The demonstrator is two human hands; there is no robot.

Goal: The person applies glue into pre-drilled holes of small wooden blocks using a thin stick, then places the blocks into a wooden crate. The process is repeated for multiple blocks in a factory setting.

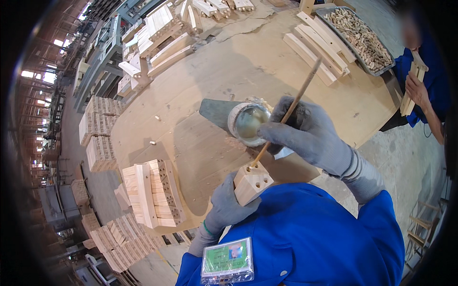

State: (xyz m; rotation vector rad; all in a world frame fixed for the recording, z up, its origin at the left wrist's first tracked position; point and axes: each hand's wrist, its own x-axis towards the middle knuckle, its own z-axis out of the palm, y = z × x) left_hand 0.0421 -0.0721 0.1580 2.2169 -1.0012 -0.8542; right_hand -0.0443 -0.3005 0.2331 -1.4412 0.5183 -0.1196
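Observation:
My gloved left hand grips a pale wooden block close to my chest; several round holes show in its end faces. Pinched in the gloved right hand is a thin wooden stick, slanting down to the left. Its lower tip meets the block at one of the holes; how deep it sits I cannot tell. Just beyond the right hand's fingertips stands a round pot with pale, cloudy liquid and a crusted rim. A flat dark grey piece lies beside the pot.
A stack of drilled wooden pieces sits at the table's left edge. Far right, a tray holds many dowels near long wooden bars. More bars lie at the far left. At right, a co-worker's hand holds wooden pieces.

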